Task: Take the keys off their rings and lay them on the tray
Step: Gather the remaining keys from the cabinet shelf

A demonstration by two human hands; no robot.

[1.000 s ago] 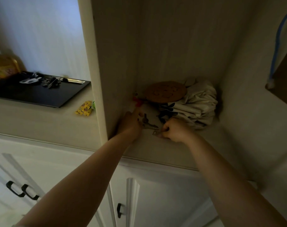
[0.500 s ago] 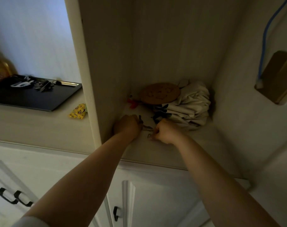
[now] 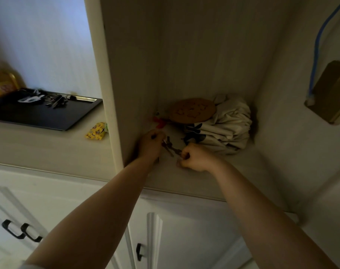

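Note:
A bunch of dark keys on a ring [image 3: 170, 147] hangs between my two hands inside a dim cabinet nook. My left hand [image 3: 150, 145] pinches one end of the bunch. My right hand [image 3: 195, 157] is closed on the other end, fingers curled around a key or the ring; which one is too dark to tell. A black tray [image 3: 49, 117] lies on the counter to the left, past the cabinet's side panel. Several loose keys [image 3: 55, 101] and a pale tag [image 3: 30, 99] lie near its far edge.
Behind my hands sit a round cork trivet [image 3: 192, 110], a bundled white cloth [image 3: 227, 127] and a small red object [image 3: 159, 122]. A yellow packet [image 3: 96, 131] lies on the counter beside the side panel [image 3: 107, 90]. White cupboard doors with black handles [image 3: 21, 232] are below.
Both hands stayed on the key bunch and shifted slightly toward the shelf's front. The camera view drifted, so the tray sits further left in frame.

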